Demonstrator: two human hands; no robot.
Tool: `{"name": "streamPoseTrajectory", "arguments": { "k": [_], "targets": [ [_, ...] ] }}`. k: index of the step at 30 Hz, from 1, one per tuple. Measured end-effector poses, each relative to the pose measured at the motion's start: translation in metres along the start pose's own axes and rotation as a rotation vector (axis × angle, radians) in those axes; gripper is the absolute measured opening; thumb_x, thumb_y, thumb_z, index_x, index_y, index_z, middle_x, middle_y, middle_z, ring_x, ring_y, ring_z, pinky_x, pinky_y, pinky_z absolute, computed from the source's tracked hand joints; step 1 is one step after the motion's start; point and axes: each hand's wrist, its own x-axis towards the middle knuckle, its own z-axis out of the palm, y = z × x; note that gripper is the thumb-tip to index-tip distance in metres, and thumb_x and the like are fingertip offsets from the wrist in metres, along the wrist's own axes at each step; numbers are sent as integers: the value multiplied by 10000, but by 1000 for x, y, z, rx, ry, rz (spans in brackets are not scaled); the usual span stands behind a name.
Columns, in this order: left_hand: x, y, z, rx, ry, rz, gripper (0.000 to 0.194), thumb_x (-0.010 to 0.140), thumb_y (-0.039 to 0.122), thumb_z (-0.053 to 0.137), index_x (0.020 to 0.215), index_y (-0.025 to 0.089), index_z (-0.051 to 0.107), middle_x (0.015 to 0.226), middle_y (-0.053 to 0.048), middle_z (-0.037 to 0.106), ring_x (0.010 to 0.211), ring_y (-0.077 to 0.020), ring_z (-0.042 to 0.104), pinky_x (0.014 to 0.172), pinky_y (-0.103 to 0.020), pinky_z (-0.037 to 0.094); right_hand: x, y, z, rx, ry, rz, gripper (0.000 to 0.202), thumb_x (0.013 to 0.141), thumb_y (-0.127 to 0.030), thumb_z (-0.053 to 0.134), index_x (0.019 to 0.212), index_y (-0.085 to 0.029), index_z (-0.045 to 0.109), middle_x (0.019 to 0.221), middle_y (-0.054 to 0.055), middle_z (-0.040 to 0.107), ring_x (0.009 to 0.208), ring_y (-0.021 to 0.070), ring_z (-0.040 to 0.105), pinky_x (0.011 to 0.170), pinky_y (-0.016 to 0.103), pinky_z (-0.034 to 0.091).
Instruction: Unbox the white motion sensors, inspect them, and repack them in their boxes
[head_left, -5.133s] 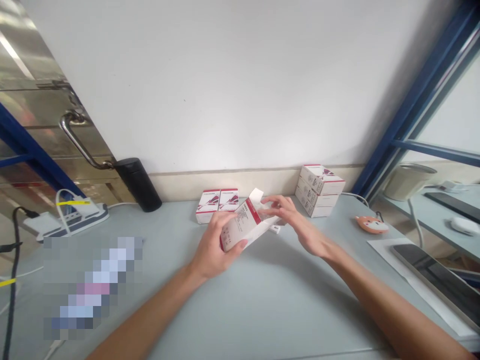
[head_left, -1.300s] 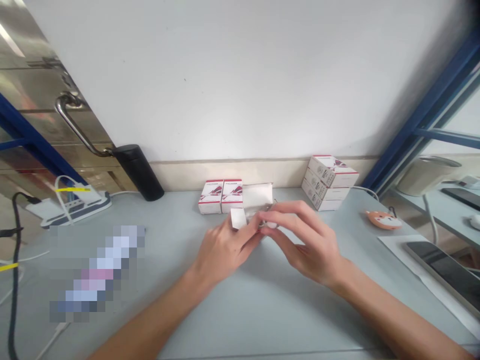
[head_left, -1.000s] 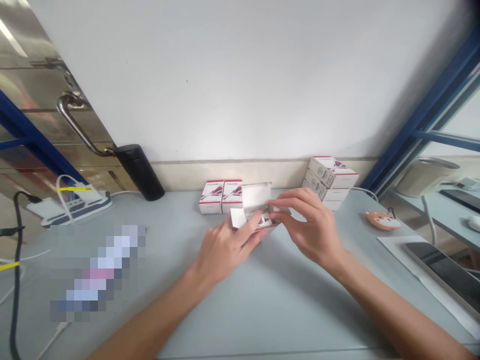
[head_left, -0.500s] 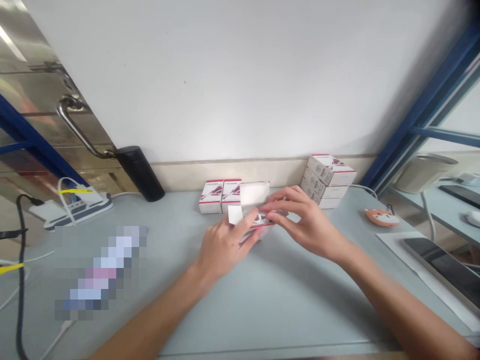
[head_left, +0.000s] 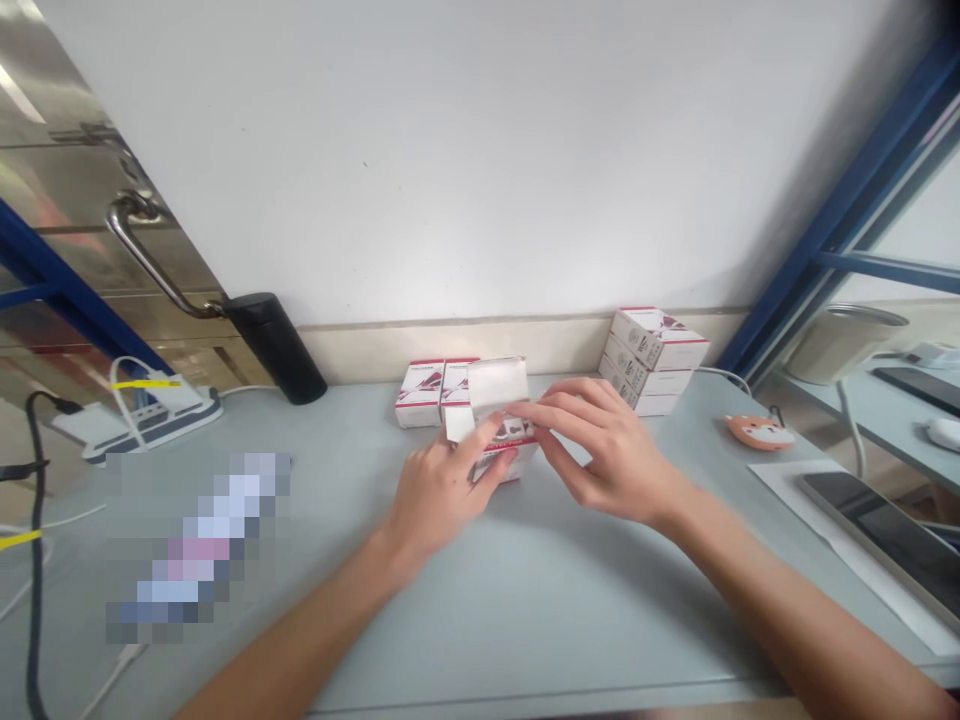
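A small white and red cardboard box (head_left: 499, 383) is open in front of me, its back lid raised and its left side flap standing out. My left hand (head_left: 442, 490) grips the box from the left, index finger over the opening and thumb on the front. Dark and white contents (head_left: 516, 428) show in the opening, too small to name. My right hand (head_left: 600, 450) is at the box's right edge, index finger reaching over the opening and thumb beside the corner, in a loose pinch. The right side flap is hidden by these fingers.
Two closed boxes (head_left: 420, 393) stand behind on the left, and a stack of similar boxes (head_left: 652, 362) by the wall on the right. A black cylinder (head_left: 276, 348), a power strip (head_left: 154, 425), an orange animal-faced item (head_left: 759, 432) and a phone (head_left: 877, 530) lie around the grey table (head_left: 465, 640).
The box has tilted, so its front face shows more. My right fingers have shifted inward over its right edge, and the right flap has dropped from sight. The view has shifted slightly.
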Motion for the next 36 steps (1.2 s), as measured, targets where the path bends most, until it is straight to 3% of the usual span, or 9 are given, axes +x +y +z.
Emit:
{"name": "streamPoseTrajectory", "arguments": {
  "k": [6,12,17,21,28,32,36],
  "targets": [
    [1,0,-1,-10,12,28,331,1030,414,595,1325,276,655,995,-63,796,668,-184,733,519,-242,478,3,-3,1,4,147,71,341,987,-96,624,1270,-283,651,1020,11,798,907,213,652,832,391,492],
    [2,4,-2,32,-2,20,322,1022,391,598,1310,253,642,947,-64,774,619,-183,709,496,-244,465,1,-2,3,-263,174,-74,456,913,29,613,1261,-263,647,882,-15,784,897,216,645,790,367,447],
    [0,7,-1,70,18,31,322,997,394,648,1290,261,644,1181,-136,713,560,-124,647,447,-223,394,2,-6,-3,-312,77,-118,562,872,82,534,1306,-258,644,941,2,788,1009,231,665,856,372,459],
    [1,8,-3,32,-17,0,310,999,367,631,1294,272,624,1095,-99,711,538,-128,632,439,-229,403,3,-10,-8,-212,-22,-125,512,914,-5,556,1361,-241,637,1040,43,786,1137,264,655,913,402,478],
    [2,6,-2,-13,-30,-84,387,1011,396,612,1376,270,581,1086,-88,737,619,-161,691,527,-256,520,0,-2,2,-128,62,-101,456,919,2,559,1302,-232,641,887,25,739,1031,239,661,840,374,481],
    [2,3,0,-43,-56,-146,384,1005,385,628,1369,267,592,1117,-88,740,688,-168,719,604,-266,564,0,-4,4,-154,-27,-84,473,919,-1,548,1329,-224,627,1046,57,762,1141,274,627,919,417,486],
    [3,2,-1,-86,-60,-133,378,1004,375,624,1364,264,591,1131,-89,738,697,-167,717,615,-274,569,2,-11,5,-100,-100,-24,416,945,-60,556,1318,-231,630,1112,70,759,1116,299,601,904,442,508]
  ]
}}
